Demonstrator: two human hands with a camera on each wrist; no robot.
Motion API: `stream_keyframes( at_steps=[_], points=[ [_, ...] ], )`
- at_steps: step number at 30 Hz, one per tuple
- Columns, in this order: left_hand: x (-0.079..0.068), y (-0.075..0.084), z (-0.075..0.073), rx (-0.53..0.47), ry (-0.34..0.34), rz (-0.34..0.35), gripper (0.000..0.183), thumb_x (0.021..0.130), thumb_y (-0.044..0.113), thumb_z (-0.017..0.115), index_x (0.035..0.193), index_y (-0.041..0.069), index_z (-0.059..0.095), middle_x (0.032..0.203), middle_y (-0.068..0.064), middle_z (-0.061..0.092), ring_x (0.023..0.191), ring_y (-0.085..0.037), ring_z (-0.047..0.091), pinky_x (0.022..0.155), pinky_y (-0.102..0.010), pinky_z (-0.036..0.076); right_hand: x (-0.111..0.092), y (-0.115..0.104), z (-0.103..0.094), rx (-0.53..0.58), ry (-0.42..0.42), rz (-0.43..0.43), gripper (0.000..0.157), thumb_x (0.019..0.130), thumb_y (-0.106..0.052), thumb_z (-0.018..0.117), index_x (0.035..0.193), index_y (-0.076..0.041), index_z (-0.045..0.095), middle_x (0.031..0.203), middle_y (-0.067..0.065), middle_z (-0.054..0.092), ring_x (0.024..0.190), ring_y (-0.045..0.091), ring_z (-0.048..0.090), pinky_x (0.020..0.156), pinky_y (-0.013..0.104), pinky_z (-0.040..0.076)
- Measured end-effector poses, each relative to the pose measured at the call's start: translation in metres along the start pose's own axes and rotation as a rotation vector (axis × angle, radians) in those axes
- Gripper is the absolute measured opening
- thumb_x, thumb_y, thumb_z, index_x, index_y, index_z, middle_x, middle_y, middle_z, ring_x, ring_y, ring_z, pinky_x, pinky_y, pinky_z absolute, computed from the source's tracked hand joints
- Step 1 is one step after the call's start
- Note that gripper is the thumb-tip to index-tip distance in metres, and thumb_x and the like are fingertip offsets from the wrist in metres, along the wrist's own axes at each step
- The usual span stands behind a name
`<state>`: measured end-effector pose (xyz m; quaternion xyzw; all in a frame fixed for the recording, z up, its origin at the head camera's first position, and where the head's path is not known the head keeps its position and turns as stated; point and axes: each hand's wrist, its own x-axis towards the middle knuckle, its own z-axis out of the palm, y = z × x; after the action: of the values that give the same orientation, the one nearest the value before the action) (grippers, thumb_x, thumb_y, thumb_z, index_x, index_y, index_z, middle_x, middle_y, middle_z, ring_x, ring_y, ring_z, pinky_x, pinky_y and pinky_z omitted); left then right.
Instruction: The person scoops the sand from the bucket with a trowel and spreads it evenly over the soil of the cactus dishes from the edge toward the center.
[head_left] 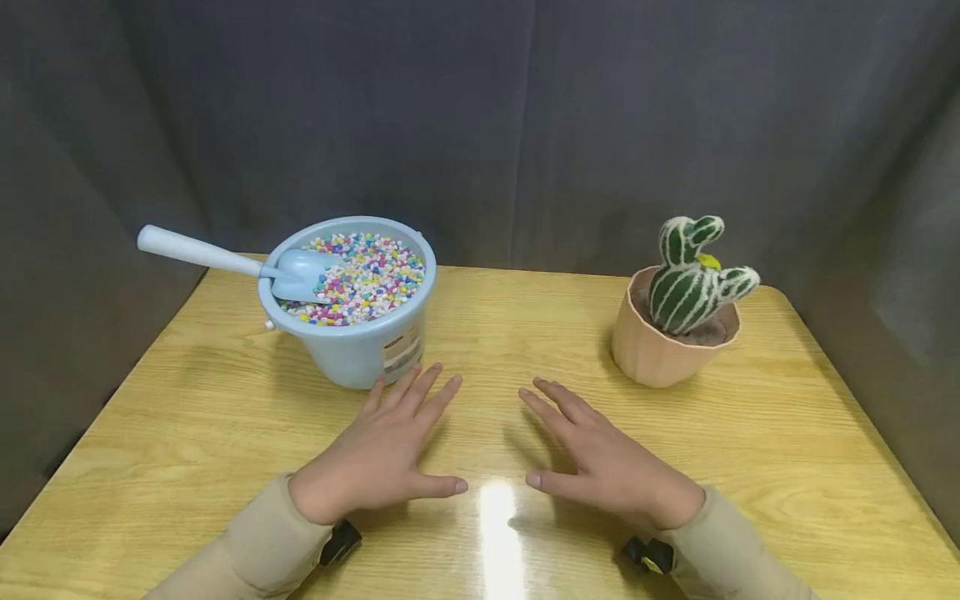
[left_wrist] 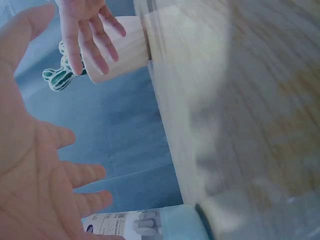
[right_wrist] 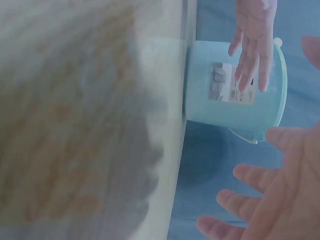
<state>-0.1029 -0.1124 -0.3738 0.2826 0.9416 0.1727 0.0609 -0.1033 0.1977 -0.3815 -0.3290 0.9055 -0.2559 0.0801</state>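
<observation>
My left hand (head_left: 378, 458) hovers over the table with its fingers spread, holding nothing, just in front of a light blue bucket (head_left: 352, 354). Small multicoloured pebbles (head_left: 375, 279) fill the bucket near its rim. A light blue scoop (head_left: 300, 273) lies partly sunk in them, its pale handle sticking out over the left rim. Opposite, my right hand (head_left: 611, 467) is also spread and bare, thumb toward the left one. Beyond it stands a pinkish flowerpot (head_left: 656, 354) with a knitted-looking green and white cactus (head_left: 684, 296) that has a yellow flower.
Under everything is a wooden table (head_left: 787, 433), with a bright glare between the hands. Dark grey cloth (head_left: 480, 125) hangs behind and along both sides. In the right wrist view a label (right_wrist: 232, 82) shows on the bucket's side. Black straps (head_left: 340, 543) circle the wrists.
</observation>
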Motion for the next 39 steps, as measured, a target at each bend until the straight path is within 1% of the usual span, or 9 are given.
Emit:
stream_keyframes(
  at_steps=[3,6,10,15,22,27,31,35,39],
  points=[
    [0.000,0.001,-0.001,-0.010,0.014,0.001,0.112,0.085,0.071,0.070,0.166,0.016,0.017,0.171,-0.016,0.009,0.156,-0.041,0.006,0.122,-0.068,0.006,0.001,0.001,-0.004,0.007,0.015,-0.001,0.084,0.099,-0.052,0.064,0.165,-0.020,0.023,0.170,0.014,0.018,0.153,0.041,0.020,0.116,0.067,0.032],
    [0.000,0.002,-0.005,-0.027,0.042,0.030,0.111,0.086,0.069,0.071,0.166,0.014,0.016,0.171,-0.016,0.011,0.156,-0.040,0.008,0.123,-0.066,0.010,0.001,0.004,-0.008,0.016,0.044,0.000,0.083,0.100,-0.048,0.065,0.165,-0.019,0.023,0.168,0.017,0.021,0.152,0.041,0.024,0.115,0.066,0.035],
    [-0.002,0.002,-0.013,-0.081,0.107,0.093,0.111,0.086,0.062,0.074,0.165,0.011,0.017,0.170,-0.016,0.015,0.156,-0.038,0.012,0.125,-0.060,0.014,0.000,0.010,-0.012,0.015,0.085,0.002,0.081,0.101,-0.044,0.065,0.165,-0.017,0.023,0.167,0.019,0.023,0.150,0.043,0.027,0.113,0.067,0.036],
    [-0.004,0.000,-0.023,-0.134,0.193,0.149,0.111,0.086,0.054,0.079,0.165,0.008,0.016,0.170,-0.015,0.016,0.156,-0.037,0.013,0.126,-0.057,0.014,-0.002,0.015,-0.017,0.017,0.107,0.013,0.081,0.102,-0.043,0.064,0.165,-0.016,0.022,0.167,0.017,0.023,0.150,0.042,0.026,0.112,0.067,0.037],
    [-0.007,-0.004,-0.033,-0.210,0.319,0.185,0.109,0.083,0.040,0.085,0.163,0.005,0.020,0.170,-0.014,0.017,0.156,-0.034,0.013,0.125,-0.058,0.015,-0.008,0.018,-0.024,0.042,0.153,0.035,0.078,0.102,-0.039,0.065,0.164,-0.013,0.025,0.166,0.015,0.025,0.148,0.045,0.030,0.109,0.070,0.039],
    [-0.011,-0.010,-0.041,-0.234,0.436,0.216,0.106,0.080,0.031,0.086,0.161,0.004,0.023,0.167,-0.016,0.024,0.153,-0.037,0.022,0.121,-0.062,0.025,-0.013,0.020,-0.029,0.058,0.172,0.073,0.077,0.102,-0.035,0.065,0.164,-0.015,0.023,0.166,0.017,0.024,0.147,0.046,0.030,0.108,0.071,0.039],
    [-0.014,-0.016,-0.045,-0.227,0.501,0.223,0.104,0.079,0.027,0.085,0.160,0.006,0.023,0.164,-0.018,0.028,0.149,-0.040,0.028,0.117,-0.066,0.030,-0.017,0.023,-0.033,0.063,0.191,0.095,0.077,0.102,-0.033,0.065,0.164,-0.016,0.023,0.166,0.019,0.025,0.149,0.047,0.026,0.111,0.073,0.034],
    [-0.016,-0.022,-0.047,-0.223,0.551,0.213,0.098,0.081,0.026,0.080,0.159,0.006,0.024,0.162,-0.020,0.030,0.148,-0.043,0.027,0.117,-0.070,0.025,-0.021,0.026,-0.036,0.062,0.215,0.094,0.076,0.102,-0.030,0.065,0.164,-0.016,0.024,0.165,0.022,0.027,0.149,0.049,0.025,0.113,0.074,0.029],
    [-0.019,-0.026,-0.047,-0.233,0.597,0.201,0.092,0.083,0.024,0.077,0.158,0.006,0.027,0.160,-0.021,0.033,0.146,-0.044,0.028,0.117,-0.071,0.023,-0.025,0.030,-0.039,0.065,0.229,0.101,0.074,0.103,-0.027,0.065,0.164,-0.015,0.026,0.164,0.022,0.029,0.148,0.049,0.027,0.113,0.073,0.029]
  ],
)
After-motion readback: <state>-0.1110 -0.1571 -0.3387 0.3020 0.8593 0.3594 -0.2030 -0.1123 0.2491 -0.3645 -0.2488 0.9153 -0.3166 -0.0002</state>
